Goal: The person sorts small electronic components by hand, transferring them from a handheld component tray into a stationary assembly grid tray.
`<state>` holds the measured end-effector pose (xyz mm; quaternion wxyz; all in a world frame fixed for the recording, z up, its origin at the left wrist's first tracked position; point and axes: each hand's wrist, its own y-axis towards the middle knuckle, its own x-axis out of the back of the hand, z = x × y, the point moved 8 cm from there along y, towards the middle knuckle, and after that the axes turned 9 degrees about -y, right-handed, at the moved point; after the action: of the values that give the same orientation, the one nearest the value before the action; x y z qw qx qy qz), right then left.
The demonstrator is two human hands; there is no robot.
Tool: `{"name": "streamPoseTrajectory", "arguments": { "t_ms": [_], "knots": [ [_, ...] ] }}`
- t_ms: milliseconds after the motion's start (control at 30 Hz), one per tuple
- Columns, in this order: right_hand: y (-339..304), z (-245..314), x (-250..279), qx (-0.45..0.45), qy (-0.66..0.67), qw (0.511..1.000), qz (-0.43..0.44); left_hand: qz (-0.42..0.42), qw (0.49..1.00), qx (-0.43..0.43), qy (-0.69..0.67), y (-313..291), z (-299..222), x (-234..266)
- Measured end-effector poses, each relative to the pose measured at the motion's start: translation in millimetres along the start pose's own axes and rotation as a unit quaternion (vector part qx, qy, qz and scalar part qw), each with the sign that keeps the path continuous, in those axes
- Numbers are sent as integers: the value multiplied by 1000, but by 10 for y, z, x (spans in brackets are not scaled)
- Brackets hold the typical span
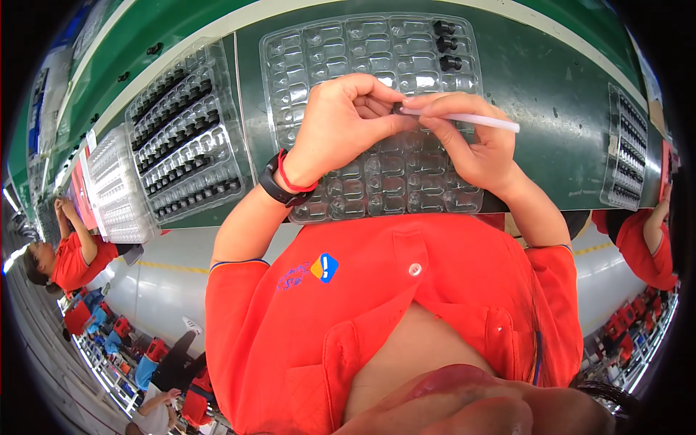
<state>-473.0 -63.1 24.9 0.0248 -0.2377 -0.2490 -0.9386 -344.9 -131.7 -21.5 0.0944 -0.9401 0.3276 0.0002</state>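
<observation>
Over a clear plastic blister tray (330, 196), my two hands meet fingertip to fingertip. My left hand (344, 119), with a dark band and a red cord at its wrist, pinches a small black part (397, 108) between thumb and forefinger. A thin white stick (471, 119) lies in the pinch of my right hand (471, 138), its tip at the black part. What kind of part it is cannot be made out, as the fingers cover most of it. Several black parts (448, 45) sit in the tray's upper right pockets.
To the left lies a clear tray (235, 148) with rows of black parts, beside a stack of clear trays (119, 181). Another filled tray (625, 148) is at the far right of the green table (558, 138). Two loose black parts (154, 48) lie beyond. Co-workers sit on both sides.
</observation>
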Motion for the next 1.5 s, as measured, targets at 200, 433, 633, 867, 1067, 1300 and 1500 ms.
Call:
{"name": "streamPoseTrajectory", "arguments": {
  "t_ms": [200,433,633,867,1067,1300,1500],
  "knots": [
    [0,-92,146,-93,34,993,-66,9,998,44,-45,20,49,24],
    [13,-99,88,-46,-5,998,-38,6,998,45,-38,24,56,28],
    [-16,-95,62,-55,-11,998,-42,7,999,31,-15,25,26,24],
    [2,-2,22,-29,-30,999,-33,-14,1000,9,-5,0,2,12],
    [-19,-3,19,-30,-26,999,-35,-17,1000,-2,14,-2,-20,2],
    [-29,-4,18,-37,-25,998,-33,-25,999,-24,30,-15,-30,-2],
    [-28,-3,16,-33,-26,999,-34,-28,999,-30,29,-16,-32,-5]
  ]
}}
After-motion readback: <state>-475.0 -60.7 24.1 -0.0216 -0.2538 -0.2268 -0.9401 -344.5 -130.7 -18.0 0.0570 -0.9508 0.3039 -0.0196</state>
